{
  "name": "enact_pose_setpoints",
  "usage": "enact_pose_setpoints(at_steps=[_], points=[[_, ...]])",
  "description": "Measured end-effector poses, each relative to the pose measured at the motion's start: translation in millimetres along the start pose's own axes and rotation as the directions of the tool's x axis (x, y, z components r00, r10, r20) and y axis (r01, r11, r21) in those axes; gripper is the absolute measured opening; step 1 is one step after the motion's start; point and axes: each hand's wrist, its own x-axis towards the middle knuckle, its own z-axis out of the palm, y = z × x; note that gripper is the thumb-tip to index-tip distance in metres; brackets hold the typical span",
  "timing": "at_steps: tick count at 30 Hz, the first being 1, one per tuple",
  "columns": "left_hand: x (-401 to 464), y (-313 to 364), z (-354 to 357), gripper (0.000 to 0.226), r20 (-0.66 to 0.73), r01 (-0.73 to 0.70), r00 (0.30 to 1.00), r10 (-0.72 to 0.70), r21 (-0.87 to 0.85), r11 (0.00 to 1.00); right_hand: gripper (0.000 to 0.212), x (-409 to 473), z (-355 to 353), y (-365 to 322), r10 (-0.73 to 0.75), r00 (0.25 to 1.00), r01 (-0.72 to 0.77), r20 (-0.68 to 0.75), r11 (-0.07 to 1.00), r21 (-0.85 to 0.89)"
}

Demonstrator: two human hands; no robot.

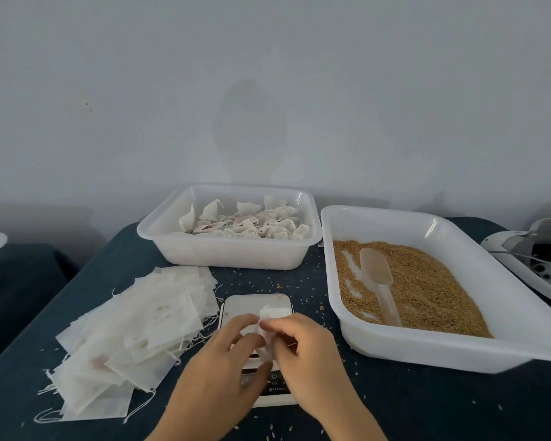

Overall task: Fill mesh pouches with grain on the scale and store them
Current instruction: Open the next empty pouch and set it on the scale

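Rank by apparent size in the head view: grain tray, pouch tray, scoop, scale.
1. grain tray, though nearness may exaggerate it
2. pouch tray
3. Scoop and scale: unsure, since hands cover much of the scale.

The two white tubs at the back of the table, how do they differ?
The left tub holds tied, filled pouches; the right tub holds loose brown grain with a clear scoop lying in it. The left tub sits farther back and looks smaller; the right tub reaches nearer the person and looks longer. Both are white, translucent plastic with rounded rims, standing on the dark table.
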Motion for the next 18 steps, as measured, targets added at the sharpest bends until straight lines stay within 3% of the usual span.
enact_pose_setpoints(at_steps=[4, 6, 11, 15, 18], points=[[13.4, -14.7, -12.9, 0.015, 0.064, -0.15, 0.987, 0.146, 0.065, 0.987, 0.028, 6.3, -8.7, -1.8, 0.103, 0.992, -0.107, 0.076, 0.993, 0.05], [19.3, -21.4, -16.5, 0.021, 0.081, -0.212, 0.975, 0.205, 0.082, 0.974, 0.022, 11.1, -13.0, -4.8, 0.12, 0.988, -0.125, 0.098, 0.991, 0.042], [33.4, -28.7, -20.0, 0.027, 0.078, -0.361, 0.932, 0.354, 0.112, 0.926, 0.011, 24.2, -21.6, -8.7, 0.072, 0.989, -0.061, 0.129, 0.994, -0.087], [38.5, -27.8, -19.4, 0.03, 0.073, -0.389, 0.921, 0.382, 0.155, 0.908, 0.019, 30.8, -27.3, -12.4, 0.07, 0.959, -0.029, 0.273, 0.988, -0.151], [39.2, -25.6, -18.5, 0.03, 0.057, -0.331, 0.944, 0.326, 0.149, 0.932, 0.027, 35.5, -26.1, -13.6, 0.042, 0.959, 0.015, 0.28, 0.98, -0.199]])
